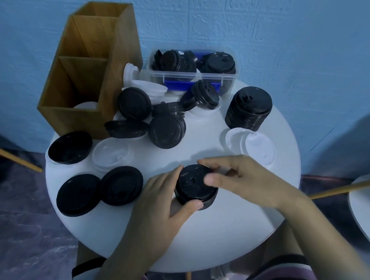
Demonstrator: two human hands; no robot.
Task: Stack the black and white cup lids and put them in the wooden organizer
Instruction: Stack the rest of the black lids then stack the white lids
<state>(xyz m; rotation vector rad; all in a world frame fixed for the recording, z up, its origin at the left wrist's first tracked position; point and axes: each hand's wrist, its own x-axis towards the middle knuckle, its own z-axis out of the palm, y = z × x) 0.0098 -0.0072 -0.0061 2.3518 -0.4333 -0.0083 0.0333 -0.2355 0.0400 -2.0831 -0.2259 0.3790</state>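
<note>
Both sets of fingers are curled around a short stack of black lids point(195, 187) near the front of the round white table point(223, 237): the left hand point(162, 200) cups its near-left side with the thumb pressed against the lower rim, and the right hand point(235, 178) closes on it from the right, thumb lying across the top lid and fingertips wrapped over the far edge. The stack sits upright between them (whether its base touches the tabletop I cannot tell). To the left of the hands lie two single black lids point(78, 194) side by side, their edges touching, and beyond those another black lid point(70, 147) beside a clear white lid point(111, 154). To the right, a couple of white lids point(251, 147) overlap near the table's edge, and behind them stands a taller stack of black lids point(249, 109). The middle of the table holds a loose heap of black and white lids point(154, 113), some tilted on edge. At the back, a clear plastic container point(192, 71) holds more black lids. The wooden organizer point(91, 69) stands at the back left, with something white showing low in its nearest compartment; the other compartments look dark inside.
</note>
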